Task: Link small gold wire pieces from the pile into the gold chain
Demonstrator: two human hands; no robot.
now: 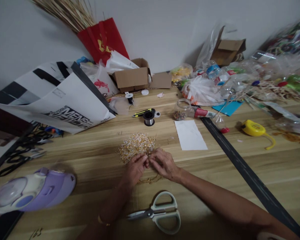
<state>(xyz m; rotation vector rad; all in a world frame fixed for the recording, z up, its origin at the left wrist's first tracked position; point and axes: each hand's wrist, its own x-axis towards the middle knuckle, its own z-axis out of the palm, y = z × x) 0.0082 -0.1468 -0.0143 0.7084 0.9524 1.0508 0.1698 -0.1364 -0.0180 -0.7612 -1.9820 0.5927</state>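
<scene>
My left hand (pixel 137 167) and my right hand (pixel 165 164) meet fingertip to fingertip above the wooden table. Both are closed in a pinch, and whatever lies between the fingers is too small to make out. Just behind them spreads a pile of small gold and clear beaded pieces (pixel 137 145). A gold bead chain (pixel 150 180) lies under and in front of my hands. Nearer to me rest scissors with pale handles (pixel 176 213), their blades pointing left.
Behind the pile are a spool of silver wire (pixel 149 119), a yellow-black utility knife (pixel 143 112) and a jar of beads (pixel 180 113). White paper (pixel 191 135) and a yellow tape measure (pixel 253 128) lie right. A purple bottle (pixel 51 188) and a large paper bag (pixel 72 103) are left.
</scene>
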